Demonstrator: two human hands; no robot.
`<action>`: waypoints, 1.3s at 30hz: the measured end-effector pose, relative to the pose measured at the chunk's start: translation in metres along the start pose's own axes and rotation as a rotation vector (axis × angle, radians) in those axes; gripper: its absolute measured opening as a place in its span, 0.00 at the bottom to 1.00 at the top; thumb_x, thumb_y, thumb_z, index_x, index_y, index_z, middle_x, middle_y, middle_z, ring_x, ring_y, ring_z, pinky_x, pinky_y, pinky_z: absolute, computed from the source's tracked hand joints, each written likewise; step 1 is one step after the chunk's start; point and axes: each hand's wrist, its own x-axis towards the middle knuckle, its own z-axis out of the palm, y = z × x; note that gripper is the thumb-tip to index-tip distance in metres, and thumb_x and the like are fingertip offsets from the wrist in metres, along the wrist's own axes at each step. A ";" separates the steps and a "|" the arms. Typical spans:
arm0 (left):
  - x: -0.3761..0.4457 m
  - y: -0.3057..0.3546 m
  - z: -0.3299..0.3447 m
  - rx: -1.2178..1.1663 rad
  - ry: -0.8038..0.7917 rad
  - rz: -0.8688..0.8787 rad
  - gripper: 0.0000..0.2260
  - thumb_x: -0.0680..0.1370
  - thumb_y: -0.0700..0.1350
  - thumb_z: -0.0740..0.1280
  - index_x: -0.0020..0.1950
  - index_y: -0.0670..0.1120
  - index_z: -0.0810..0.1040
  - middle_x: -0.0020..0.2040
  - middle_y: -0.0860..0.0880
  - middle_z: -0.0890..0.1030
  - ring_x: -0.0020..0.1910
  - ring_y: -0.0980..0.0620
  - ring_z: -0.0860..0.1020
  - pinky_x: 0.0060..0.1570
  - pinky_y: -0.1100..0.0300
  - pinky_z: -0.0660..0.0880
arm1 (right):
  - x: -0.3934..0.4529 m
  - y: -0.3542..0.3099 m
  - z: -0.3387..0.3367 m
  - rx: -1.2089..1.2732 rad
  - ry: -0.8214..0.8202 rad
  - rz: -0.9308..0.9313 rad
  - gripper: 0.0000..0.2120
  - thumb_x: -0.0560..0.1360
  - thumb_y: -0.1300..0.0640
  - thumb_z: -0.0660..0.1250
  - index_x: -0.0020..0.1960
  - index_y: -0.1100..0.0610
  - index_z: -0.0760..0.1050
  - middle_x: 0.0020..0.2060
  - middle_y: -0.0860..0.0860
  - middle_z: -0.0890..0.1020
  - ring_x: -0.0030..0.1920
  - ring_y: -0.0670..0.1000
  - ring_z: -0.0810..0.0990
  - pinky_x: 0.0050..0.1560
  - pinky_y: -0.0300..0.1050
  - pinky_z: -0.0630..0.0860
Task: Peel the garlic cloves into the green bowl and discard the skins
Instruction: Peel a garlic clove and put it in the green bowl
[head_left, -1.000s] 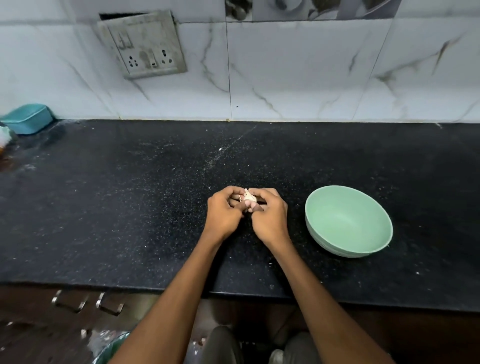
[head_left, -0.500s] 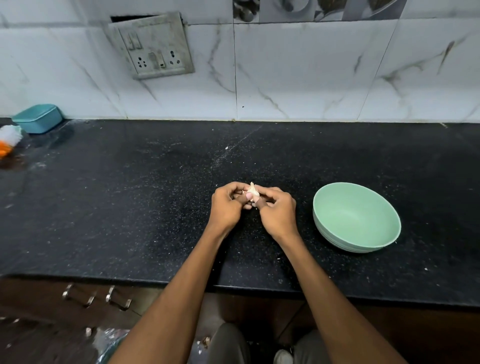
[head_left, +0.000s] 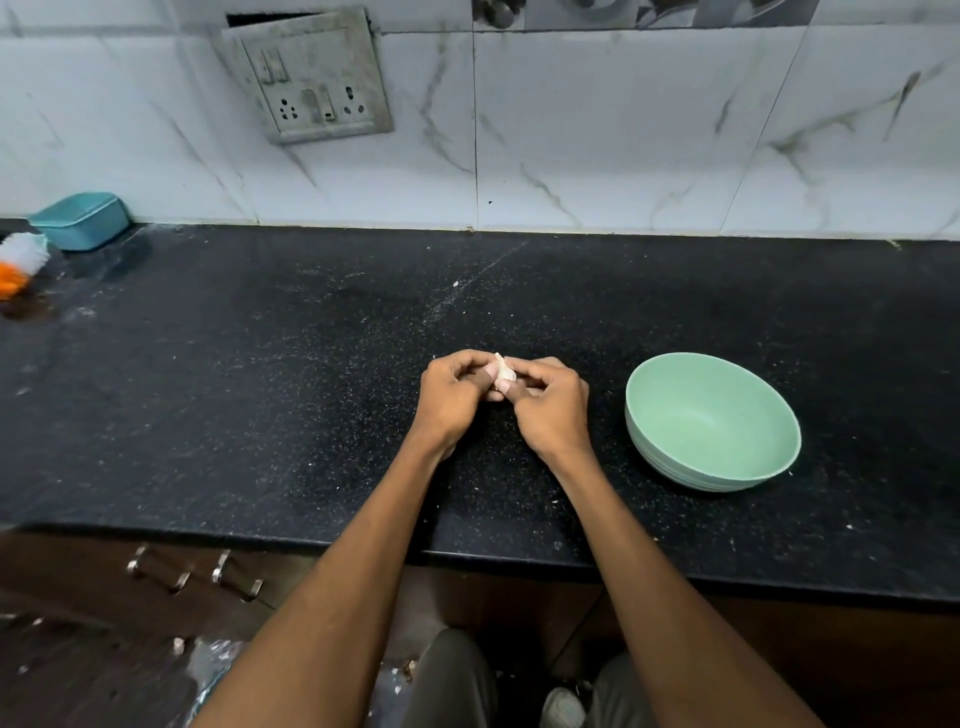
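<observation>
Both hands — left hand (head_left: 451, 402) and right hand (head_left: 551, 410) — pinch one garlic clove (head_left: 504, 370) together, near the green bowl (head_left: 711, 422).

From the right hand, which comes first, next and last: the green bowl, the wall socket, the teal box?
1. Green bowl: just right of the right hand.
2. Wall socket: up on the tiles, far left.
3. Teal box: far left corner of the counter.
</observation>
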 end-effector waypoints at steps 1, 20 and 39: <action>0.000 0.000 0.000 -0.003 0.000 0.000 0.04 0.80 0.35 0.69 0.52 0.38 0.84 0.45 0.41 0.86 0.45 0.43 0.85 0.49 0.53 0.83 | -0.001 0.000 0.000 -0.003 0.000 -0.005 0.13 0.75 0.67 0.74 0.59 0.57 0.85 0.49 0.47 0.82 0.46 0.41 0.82 0.47 0.28 0.77; 0.007 -0.005 0.030 0.046 0.153 -0.039 0.08 0.77 0.38 0.73 0.41 0.49 0.87 0.41 0.47 0.87 0.43 0.46 0.87 0.50 0.49 0.83 | -0.001 0.001 -0.002 0.164 0.130 0.109 0.08 0.75 0.72 0.71 0.51 0.64 0.86 0.45 0.53 0.82 0.39 0.49 0.86 0.42 0.39 0.83; -0.002 0.000 0.042 -0.071 0.217 0.028 0.05 0.78 0.34 0.71 0.53 0.38 0.86 0.52 0.42 0.85 0.45 0.53 0.85 0.42 0.65 0.79 | 0.005 0.007 -0.004 0.085 0.092 0.060 0.10 0.82 0.60 0.66 0.59 0.56 0.85 0.53 0.49 0.82 0.51 0.45 0.84 0.51 0.37 0.80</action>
